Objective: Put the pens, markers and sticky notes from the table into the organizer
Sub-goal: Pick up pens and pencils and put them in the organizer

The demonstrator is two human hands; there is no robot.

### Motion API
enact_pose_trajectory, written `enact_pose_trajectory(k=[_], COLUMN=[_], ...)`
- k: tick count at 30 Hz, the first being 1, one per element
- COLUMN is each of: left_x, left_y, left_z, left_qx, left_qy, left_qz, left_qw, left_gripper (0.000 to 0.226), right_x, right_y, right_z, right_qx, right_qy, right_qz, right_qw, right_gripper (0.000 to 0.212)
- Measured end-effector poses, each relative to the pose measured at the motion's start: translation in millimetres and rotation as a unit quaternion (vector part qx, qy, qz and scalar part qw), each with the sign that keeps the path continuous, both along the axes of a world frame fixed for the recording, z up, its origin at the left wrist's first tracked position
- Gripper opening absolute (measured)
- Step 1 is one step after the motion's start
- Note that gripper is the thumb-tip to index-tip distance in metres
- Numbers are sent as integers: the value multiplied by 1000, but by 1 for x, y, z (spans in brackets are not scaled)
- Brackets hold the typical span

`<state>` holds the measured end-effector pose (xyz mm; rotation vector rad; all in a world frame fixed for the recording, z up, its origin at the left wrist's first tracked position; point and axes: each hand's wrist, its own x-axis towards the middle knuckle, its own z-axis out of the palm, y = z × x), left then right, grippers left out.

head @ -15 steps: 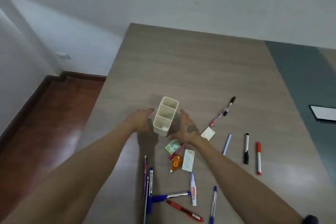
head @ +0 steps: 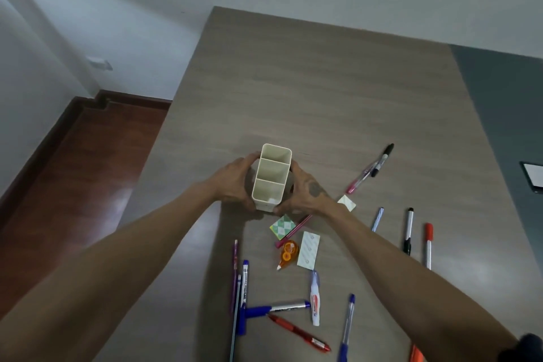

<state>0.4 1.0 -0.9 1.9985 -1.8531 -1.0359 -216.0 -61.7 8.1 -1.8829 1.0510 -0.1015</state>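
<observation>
A cream organizer (head: 271, 176) with three empty compartments stands upright on the wooden table (head: 323, 91). My left hand (head: 235, 185) grips its left side and my right hand (head: 305, 191) grips its right side. Near me lie a green checked sticky-note pad (head: 282, 226), a white pad (head: 308, 250) and a small pale pad (head: 347, 203). Pens and markers are scattered around: a black marker (head: 382, 159), a pink pen (head: 359, 181), a black-and-white marker (head: 408, 231), a red marker (head: 428, 244), a blue marker (head: 277, 308), a red pen (head: 298, 332), several blue pens.
An orange correction-tape roller (head: 287, 253) and a correction pen (head: 315, 300) lie among the items. A dark grey strip (head: 499, 114) runs along the table's right side with a tablet-like object (head: 533, 181) on it. The table's left edge drops to a red-brown floor (head: 73, 185).
Both hands have closed in from beside the organizer and now hold its sides. The view has shifted slightly; the other items lie where they were.
</observation>
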Motion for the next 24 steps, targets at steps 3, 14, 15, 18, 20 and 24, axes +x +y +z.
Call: enact_pose_trajectory(k=[3, 14, 15, 18, 20, 24], left_x=[-4, -2, -1, 3, 6, 9], left_y=[21, 108, 113, 136, 146, 163], left_z=[11, 41, 40, 39, 39, 43], left_qx=[-3, -59, -63, -74, -79, -95], left_qy=[54, 153, 158, 170, 176, 172], left_qz=[18, 112, 120, 143, 154, 165], left_qw=[998, 980, 978, 972, 969, 967], left_gripper=[131, 127, 125, 122, 122, 119], right_x=[2, 27, 29, 39, 43, 48], right_y=[3, 48, 51, 66, 73, 88], right_z=[7, 38, 37, 43, 47, 54], right_qx=[3, 1, 3, 13, 25, 49], right_qy=[13, 26, 27, 39, 37, 32], right_qz=[41, 144, 150, 172, 180, 172], right_qw=[999, 989, 988, 984, 983, 983], right_gripper=[128, 126, 127, 124, 121, 113])
